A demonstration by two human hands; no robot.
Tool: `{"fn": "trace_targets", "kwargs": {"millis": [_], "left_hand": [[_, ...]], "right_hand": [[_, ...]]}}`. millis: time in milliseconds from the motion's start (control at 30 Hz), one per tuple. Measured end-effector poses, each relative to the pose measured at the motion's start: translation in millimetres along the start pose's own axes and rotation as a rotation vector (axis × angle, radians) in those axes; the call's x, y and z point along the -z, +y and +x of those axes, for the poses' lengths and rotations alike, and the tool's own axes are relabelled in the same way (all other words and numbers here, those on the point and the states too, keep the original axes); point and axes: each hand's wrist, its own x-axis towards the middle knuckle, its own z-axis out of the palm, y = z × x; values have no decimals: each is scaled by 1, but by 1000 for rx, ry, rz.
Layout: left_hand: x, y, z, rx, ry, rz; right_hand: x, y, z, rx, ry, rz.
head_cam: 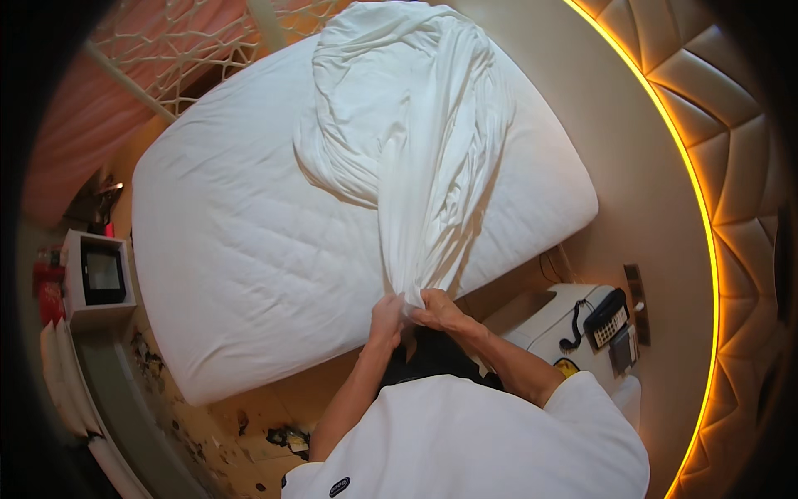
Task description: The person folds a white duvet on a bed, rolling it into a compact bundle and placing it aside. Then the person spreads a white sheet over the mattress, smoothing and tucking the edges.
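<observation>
A white bed cover [405,125], perhaps a duvet cover or sheet, lies bunched over the far part of the bed. Its near end is gathered into a narrow bundle that stretches toward me. My left hand [388,319] grips that gathered end at the bed's near edge. Close beside it, my right hand [439,310] holds the same end, fingers curled into the fabric. Long taut folds run from both hands back to the loose heap. Under the cloth is the mattress [249,249], dressed in a wrinkled white fitted layer.
On my right stands a white nightstand [536,324] with a black corded telephone [605,318]. An open-fronted cabinet [100,274] stands at the left. Dark patches or debris [290,438] mark the floor. A lattice screen [181,50] rises behind the bed; a padded wall [735,168] curves along the right.
</observation>
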Motion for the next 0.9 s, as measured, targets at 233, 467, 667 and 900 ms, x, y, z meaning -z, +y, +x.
{"fn": "trace_targets", "kwargs": {"millis": [233,467,667,900], "left_hand": [[6,14,-15,-132,70,-134],[29,52,-36,-312,119,-234],[8,56,-47,-329,219,-367],[-33,39,-57,-304,356,-378]], "right_hand": [[-24,-11,-24,-95,-29,521],[19,64,5,-349,349,771],[94,158,41,-574,439,981],[111,163,53,-724,458,682]]}}
